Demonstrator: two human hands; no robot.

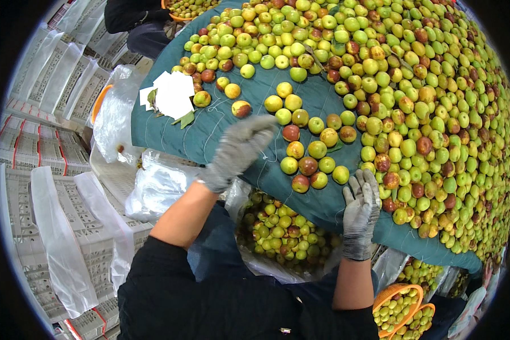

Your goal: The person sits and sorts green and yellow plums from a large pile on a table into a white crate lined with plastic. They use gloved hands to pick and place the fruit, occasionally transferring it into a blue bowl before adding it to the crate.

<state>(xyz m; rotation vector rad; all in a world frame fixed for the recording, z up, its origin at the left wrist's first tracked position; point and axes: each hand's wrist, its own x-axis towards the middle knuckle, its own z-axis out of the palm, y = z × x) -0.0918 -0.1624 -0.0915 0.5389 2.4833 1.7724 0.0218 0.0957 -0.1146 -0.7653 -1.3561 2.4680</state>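
My left hand [245, 148], in a grey knit glove and blurred by motion, is over the green quilted cloth [174, 134]. Whether it holds anything cannot be told. My right hand [361, 208], gloved alike, rests at the lower edge of the big heap of jujubes [433, 106], fingers slightly bent beside the fruit; its palm side is partly hidden. Between the hands lies a loose group of green, yellow and red-brown jujubes [316, 148]. Below the cloth's edge, in front of my body, a plastic-lined container [255, 265] holds more jujubes.
White slips of paper [174, 95] and leaves lie at the cloth's left end. Stacked white plastic crates [89, 229] and clear plastic bags [157, 187] are on the left. Orange baskets [418, 289] of jujubes stand lower right. Another person's dark sleeve [125, 17] shows upper left.
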